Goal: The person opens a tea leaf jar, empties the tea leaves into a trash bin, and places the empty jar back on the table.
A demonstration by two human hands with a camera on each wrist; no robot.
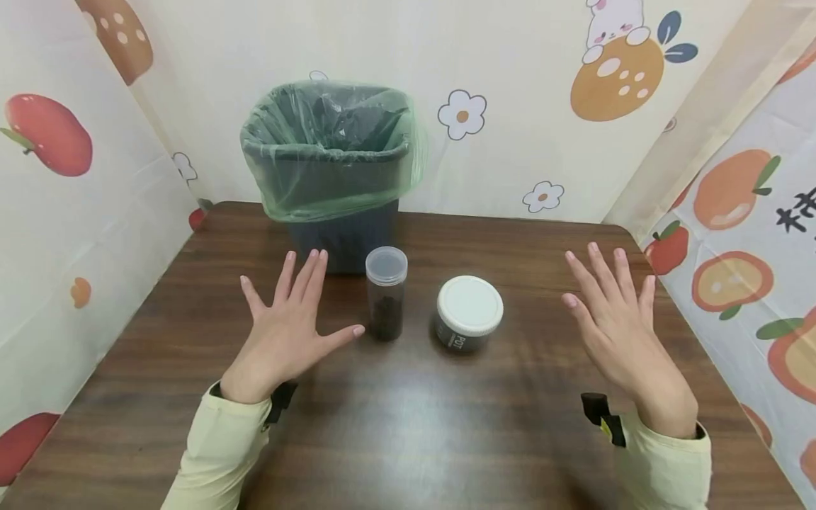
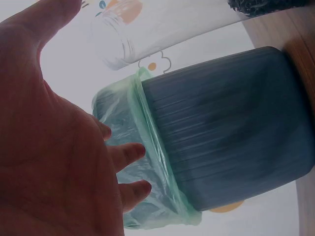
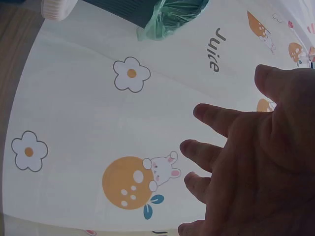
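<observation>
My left hand is held over the table with its fingers straight and spread, palm down, holding nothing. Its thumb tip overlaps the edge of a clear plastic bottle in the head view; dark bits fill the lower part under a translucent lid. To the right of the bottle stands a round tub with a white screw lid and a dark label reading "POT". My right hand is at the right side, fingers fanned out and nothing in it, with the tub as its nearest object.
A dark bin lined with a thin green bag stands at the back left of the brown wooden table. Cloth printed with fruit and flowers hangs behind and along both sides.
</observation>
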